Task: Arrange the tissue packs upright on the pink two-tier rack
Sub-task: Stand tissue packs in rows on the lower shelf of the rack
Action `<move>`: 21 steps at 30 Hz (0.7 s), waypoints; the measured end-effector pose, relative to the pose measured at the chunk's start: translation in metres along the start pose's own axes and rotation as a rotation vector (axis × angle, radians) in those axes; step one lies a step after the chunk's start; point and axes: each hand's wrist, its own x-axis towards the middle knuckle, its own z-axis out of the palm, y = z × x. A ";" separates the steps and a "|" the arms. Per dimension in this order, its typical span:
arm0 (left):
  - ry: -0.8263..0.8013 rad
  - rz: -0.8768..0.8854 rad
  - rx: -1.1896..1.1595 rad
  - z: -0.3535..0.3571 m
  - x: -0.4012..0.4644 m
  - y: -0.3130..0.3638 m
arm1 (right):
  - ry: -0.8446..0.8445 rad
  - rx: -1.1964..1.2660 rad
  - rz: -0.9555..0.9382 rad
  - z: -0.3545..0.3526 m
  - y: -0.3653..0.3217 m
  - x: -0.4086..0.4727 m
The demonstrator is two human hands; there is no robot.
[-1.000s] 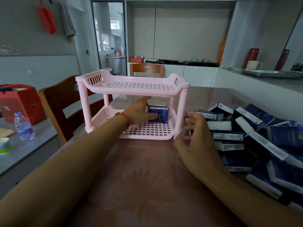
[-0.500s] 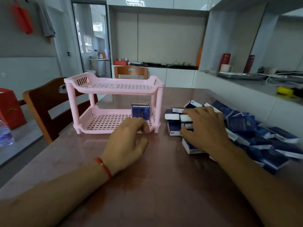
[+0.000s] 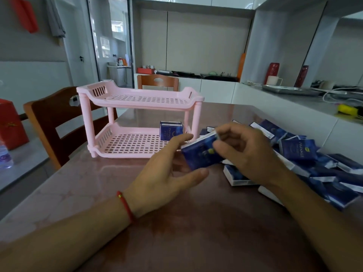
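Note:
The pink two-tier rack [image 3: 137,100] stands on the brown table, its top tier bare. One dark blue tissue pack [image 3: 170,131] stands upright at the right end of the lower tier. A second blue tissue pack [image 3: 198,154] is held tilted above the table just in front of the rack's right legs. My right hand [image 3: 245,154] grips its right end with curled fingers. My left hand [image 3: 167,173] holds its left end between thumb and fingers. A heap of several blue tissue packs [image 3: 298,154] lies on the table to the right.
A wooden chair [image 3: 51,122] stands left of the table and another chair [image 3: 157,82] behind the rack. A white counter [image 3: 294,107] with a tray, mug and cables runs along the right. A red box [image 3: 10,124] and a water bottle [image 3: 5,156] sit on the left side surface.
My right hand lifted one pack off the heap and brought it left. My left hand rose from the table and took hold of its other end.

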 end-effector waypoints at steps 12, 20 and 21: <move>0.110 -0.320 -0.260 -0.013 0.006 -0.002 | -0.232 -1.035 0.231 -0.027 0.027 0.005; 0.108 -0.370 -0.285 -0.014 0.009 -0.005 | 0.210 -0.543 -0.009 -0.040 0.016 0.008; 0.113 -0.371 -0.293 -0.014 0.009 -0.006 | 0.246 -0.397 0.010 -0.040 0.013 0.009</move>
